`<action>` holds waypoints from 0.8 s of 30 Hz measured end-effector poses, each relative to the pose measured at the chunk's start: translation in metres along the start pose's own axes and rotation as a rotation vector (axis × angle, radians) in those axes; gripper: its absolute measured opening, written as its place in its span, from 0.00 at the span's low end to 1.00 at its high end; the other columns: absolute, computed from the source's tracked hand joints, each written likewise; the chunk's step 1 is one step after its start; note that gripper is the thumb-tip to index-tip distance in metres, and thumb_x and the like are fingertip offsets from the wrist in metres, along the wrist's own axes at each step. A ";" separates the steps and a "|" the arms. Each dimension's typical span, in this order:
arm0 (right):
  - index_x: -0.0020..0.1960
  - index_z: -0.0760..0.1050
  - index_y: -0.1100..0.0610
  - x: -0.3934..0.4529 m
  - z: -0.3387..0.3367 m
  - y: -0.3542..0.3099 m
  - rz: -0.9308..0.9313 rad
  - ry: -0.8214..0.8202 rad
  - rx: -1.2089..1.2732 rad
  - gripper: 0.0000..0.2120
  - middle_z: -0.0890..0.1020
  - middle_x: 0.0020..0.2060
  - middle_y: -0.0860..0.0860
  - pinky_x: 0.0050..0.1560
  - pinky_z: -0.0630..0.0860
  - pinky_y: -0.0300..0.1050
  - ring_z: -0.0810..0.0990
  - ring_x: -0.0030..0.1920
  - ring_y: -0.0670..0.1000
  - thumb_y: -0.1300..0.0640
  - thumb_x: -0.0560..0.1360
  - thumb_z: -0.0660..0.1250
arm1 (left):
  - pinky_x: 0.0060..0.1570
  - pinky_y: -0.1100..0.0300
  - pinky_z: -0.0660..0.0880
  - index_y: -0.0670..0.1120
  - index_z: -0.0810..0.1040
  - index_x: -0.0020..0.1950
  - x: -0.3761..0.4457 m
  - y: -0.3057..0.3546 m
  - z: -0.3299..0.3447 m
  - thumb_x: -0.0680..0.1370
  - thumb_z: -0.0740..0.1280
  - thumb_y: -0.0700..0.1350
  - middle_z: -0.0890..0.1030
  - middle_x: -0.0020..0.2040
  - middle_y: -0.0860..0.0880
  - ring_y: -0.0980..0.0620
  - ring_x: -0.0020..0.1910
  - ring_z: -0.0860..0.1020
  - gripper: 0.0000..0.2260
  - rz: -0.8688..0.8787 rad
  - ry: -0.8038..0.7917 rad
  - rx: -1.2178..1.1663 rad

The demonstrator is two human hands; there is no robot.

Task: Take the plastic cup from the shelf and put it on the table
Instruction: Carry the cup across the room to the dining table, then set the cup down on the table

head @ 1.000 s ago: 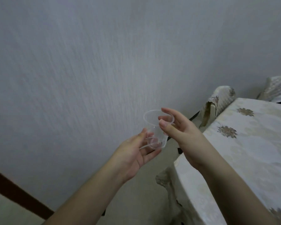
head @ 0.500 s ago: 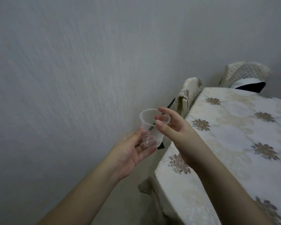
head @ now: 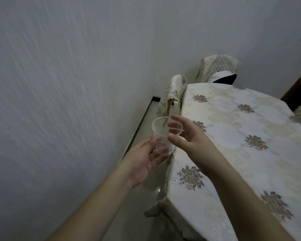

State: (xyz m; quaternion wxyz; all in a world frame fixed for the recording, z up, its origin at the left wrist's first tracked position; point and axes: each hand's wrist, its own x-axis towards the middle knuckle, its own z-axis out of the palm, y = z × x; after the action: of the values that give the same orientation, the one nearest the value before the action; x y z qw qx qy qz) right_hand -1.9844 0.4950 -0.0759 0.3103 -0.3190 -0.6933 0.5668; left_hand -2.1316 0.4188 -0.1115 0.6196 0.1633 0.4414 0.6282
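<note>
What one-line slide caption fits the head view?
Both hands, left hand and right hand, hold a clear plastic cup beside the cloth-covered table.

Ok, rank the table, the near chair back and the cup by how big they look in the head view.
1. table
2. chair back
3. cup, though it sits nearer the camera, so the gap is unsure.

the light is dim, flat and cool, with a grey cast; the wall point(head: 63, 84) is streaked with motion blur; wide-angle distortion bends the table point(head: 250, 153) edges and tilts the scene; a small glare spot sits on the floor point(head: 159, 189) beside the tablecloth corner; the clear plastic cup point(head: 165, 134) is faint, its rim catching a thin highlight; shadows are soft and weak.
</note>
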 end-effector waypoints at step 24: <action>0.66 0.67 0.37 0.008 -0.093 0.108 0.188 0.423 -0.183 0.31 0.77 0.56 0.38 0.43 0.74 0.27 0.76 0.57 0.38 0.47 0.68 0.76 | 0.43 0.57 0.81 0.41 0.81 0.56 0.178 -0.087 0.039 0.80 0.67 0.42 0.81 0.57 0.40 0.47 0.47 0.85 0.08 -0.289 -0.110 0.181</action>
State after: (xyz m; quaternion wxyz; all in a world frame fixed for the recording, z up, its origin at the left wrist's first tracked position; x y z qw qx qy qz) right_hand -1.9055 0.5727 -0.1657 0.3643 -0.5203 -0.6287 0.4487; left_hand -2.0792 0.5834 -0.2166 0.7092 0.1874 0.4805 0.4806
